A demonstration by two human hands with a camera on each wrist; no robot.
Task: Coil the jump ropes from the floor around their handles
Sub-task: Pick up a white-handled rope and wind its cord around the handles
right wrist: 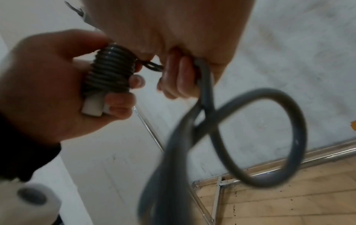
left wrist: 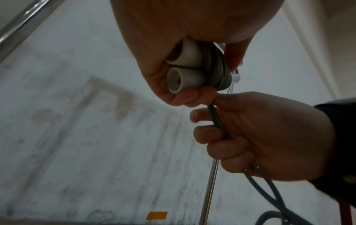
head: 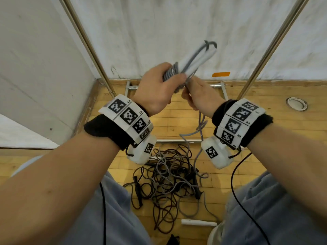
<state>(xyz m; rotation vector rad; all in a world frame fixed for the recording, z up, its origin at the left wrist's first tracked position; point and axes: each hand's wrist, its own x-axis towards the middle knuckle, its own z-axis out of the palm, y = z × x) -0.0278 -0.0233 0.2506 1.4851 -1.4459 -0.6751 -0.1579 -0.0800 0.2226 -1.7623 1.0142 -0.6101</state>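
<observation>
Overhead, at frame centre, the left hand [head: 155, 85] grips paired white handles [head: 198, 58] wrapped in grey rope [head: 172, 72]. From the left wrist, the right hand [left wrist: 260, 137] clasps the trailing rope. From the right wrist, a loose loop [right wrist: 269, 137] hangs lower right; slack there could likely snag or loosen the coil.

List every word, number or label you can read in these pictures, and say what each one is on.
"L4": on the top panel of the left wristband, legible only as small print.
Other small codes on the left and right wristband panels: too small and blurred to read.
Black-and-white square marker patterns on both bands: not text.
Orange tape on the wall: blank.
White handles and grey rope: no print visible.
</observation>
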